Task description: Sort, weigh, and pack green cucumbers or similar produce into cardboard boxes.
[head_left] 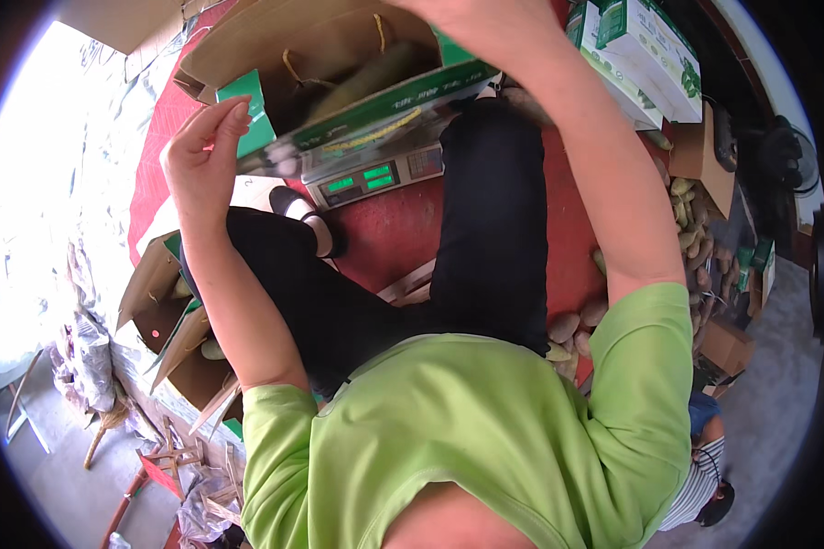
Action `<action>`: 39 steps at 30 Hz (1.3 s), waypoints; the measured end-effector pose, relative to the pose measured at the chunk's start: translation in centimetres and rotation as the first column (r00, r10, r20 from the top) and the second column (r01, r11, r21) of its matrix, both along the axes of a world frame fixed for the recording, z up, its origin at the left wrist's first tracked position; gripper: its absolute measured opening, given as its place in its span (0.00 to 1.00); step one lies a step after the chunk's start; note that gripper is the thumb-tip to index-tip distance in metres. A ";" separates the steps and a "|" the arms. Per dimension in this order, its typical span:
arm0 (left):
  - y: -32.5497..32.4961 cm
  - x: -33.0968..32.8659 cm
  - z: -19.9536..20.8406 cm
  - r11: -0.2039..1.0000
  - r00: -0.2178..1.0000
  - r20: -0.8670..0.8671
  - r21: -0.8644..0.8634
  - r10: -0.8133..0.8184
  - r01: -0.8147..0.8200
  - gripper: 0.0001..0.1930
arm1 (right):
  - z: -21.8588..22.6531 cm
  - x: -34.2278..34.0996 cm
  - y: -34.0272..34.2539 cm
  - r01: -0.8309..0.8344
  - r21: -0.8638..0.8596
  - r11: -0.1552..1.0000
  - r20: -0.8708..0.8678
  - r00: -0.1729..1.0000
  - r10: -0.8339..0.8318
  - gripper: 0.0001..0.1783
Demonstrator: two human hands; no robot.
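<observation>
An open cardboard carton (398, 123) with a green printed side and yellow cord handles is in front of me. Inside it lies a long, dull green vegetable, blurred. Under the carton stands a digital scale (375, 178) with lit green displays. My left hand (201, 151) is at the carton's left end, beside a green flap (252, 114). Its thumb and fingers are pressed together; whether they pinch anything does not show. Across the carton's right end reaches my right hand (471, 20); the upper edge of the picture cuts off its fingers.
Open cartons (169, 316) stand by my left leg. On the right are white-and-green boxes (650, 55), a brown carton (700, 160) and a heap of long vegetables (696, 229). Several roundish tubers (568, 328) lie by my right leg. Behind on the right is another person (700, 480).
</observation>
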State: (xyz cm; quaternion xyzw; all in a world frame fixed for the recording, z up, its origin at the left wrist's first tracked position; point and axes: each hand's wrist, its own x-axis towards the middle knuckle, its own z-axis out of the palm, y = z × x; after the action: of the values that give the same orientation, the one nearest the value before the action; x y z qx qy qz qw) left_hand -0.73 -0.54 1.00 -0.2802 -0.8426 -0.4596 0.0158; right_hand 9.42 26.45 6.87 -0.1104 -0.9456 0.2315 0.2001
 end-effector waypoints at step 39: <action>-1.7 -0.8 -1.6 0.995 0.993 0.090 0.063 0.078 -0.083 0.09 | -39.4 38.4 -4.4 0.683 -0.527 0.506 0.734 0.666 -0.135 0.18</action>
State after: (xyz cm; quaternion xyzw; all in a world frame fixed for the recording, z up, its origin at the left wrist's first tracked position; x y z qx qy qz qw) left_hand -1.52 -2.24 -0.57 -0.2249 -0.8374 -0.4982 0.0069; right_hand 47.86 22.02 -32.54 -0.4885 -0.6997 0.5048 -0.1304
